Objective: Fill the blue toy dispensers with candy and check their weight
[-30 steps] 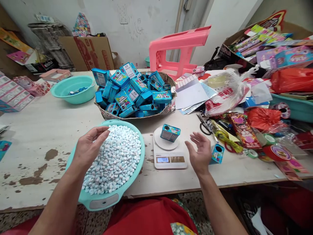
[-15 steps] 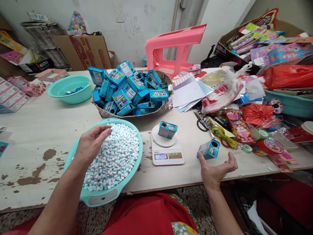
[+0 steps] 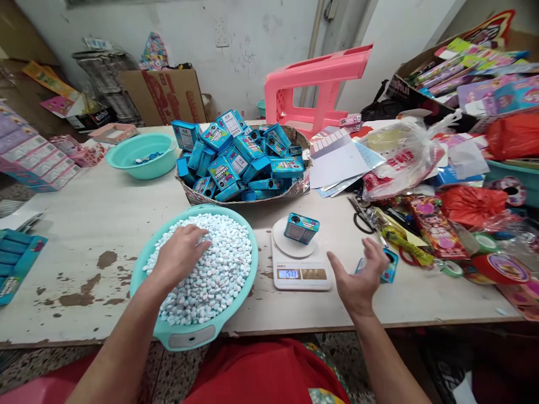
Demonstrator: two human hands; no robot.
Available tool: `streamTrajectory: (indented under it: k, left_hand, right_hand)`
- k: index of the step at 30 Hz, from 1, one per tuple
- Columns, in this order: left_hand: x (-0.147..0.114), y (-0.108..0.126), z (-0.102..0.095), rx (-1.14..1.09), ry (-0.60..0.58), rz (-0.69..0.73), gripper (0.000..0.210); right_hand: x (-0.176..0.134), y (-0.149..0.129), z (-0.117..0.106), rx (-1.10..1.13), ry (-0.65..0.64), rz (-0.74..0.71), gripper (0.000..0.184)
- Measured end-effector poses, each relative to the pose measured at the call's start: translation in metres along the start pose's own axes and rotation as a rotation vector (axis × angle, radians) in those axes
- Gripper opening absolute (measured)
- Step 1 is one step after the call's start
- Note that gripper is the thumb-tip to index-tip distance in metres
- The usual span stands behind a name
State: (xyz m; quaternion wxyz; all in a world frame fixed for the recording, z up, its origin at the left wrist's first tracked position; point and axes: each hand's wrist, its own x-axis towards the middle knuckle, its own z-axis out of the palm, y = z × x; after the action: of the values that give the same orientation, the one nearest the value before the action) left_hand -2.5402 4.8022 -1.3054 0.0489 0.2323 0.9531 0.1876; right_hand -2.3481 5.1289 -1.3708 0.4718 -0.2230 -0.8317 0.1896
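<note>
My left hand (image 3: 180, 255) rests over a heap of small white and pale blue candies (image 3: 219, 264) in a turquoise basin (image 3: 141, 261). Its fingers are slightly bent with the thumb apart, and no candy shows in it. On the round plate of a white kitchen scale (image 3: 301, 281) stands a blue candy tin (image 3: 301, 228) with a round hole in its top. To the right of the scale my right hand (image 3: 357, 278) is spread and holds nothing. Behind its fingers a second blue tin (image 3: 390, 266) stands on the table, partly hidden.
A torn cardboard box (image 3: 252, 197) piled with blue tins stands behind the scale. At back left is another turquoise basin (image 3: 141, 160). Scissors (image 3: 361, 216), tape rolls and plastic bags (image 3: 408, 163) crowd the right side. A pink stool (image 3: 318, 70) rises behind.
My left hand has lowered onto the candies. My right hand has moved left from beside the second tin toward the scale. The camera view has shifted a little left.
</note>
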Motion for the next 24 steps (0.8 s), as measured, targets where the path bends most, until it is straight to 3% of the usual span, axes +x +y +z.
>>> streamTrajectory:
  k: [2, 5, 9, 11, 14, 16, 19, 22, 24]
  left_hand:
    - [0.003, -0.002, 0.002, 0.132, -0.065, 0.026, 0.034]
    - [0.008, -0.007, 0.003, 0.151, -0.112, 0.042, 0.032]
    - [0.009, -0.012, -0.002, 0.077, -0.112, 0.078, 0.028]
    - [0.006, -0.01, -0.004, -0.014, -0.043, 0.067, 0.027]
    - [-0.001, 0.002, -0.004, -0.432, 0.102, -0.024, 0.031]
    - [-0.006, 0.016, -0.001, -0.931, 0.141, -0.15, 0.039]
    - [-0.006, 0.041, 0.005, -1.635, 0.112, -0.411, 0.041]
    - [0.002, 0.06, 0.007, -1.977, 0.105, -0.645, 0.033]
    - [0.008, 0.066, 0.007, -2.1, 0.145, -0.703, 0.028]
  right_hand:
    - [0.009, -0.01, 0.019, 0.154, -0.156, 0.166, 0.075]
    - [0.019, -0.014, 0.047, 0.298, -0.334, 0.347, 0.074]
    - [0.025, -0.01, 0.069, 0.397, -0.441, 0.434, 0.064]
    - [0.026, -0.01, 0.072, 0.445, -0.474, 0.447, 0.055]
    - [0.032, -0.026, 0.071, 0.429, -0.449, 0.299, 0.043]
    - [0.04, -0.049, 0.069, 0.396, -0.431, 0.126, 0.037]
    - [0.052, -0.097, 0.067, 0.405, -0.459, -0.138, 0.032]
    - [0.057, -0.141, 0.074, 0.377, -0.503, -0.402, 0.033]
    - [0.055, -0.16, 0.083, 0.349, -0.546, -0.496, 0.033]
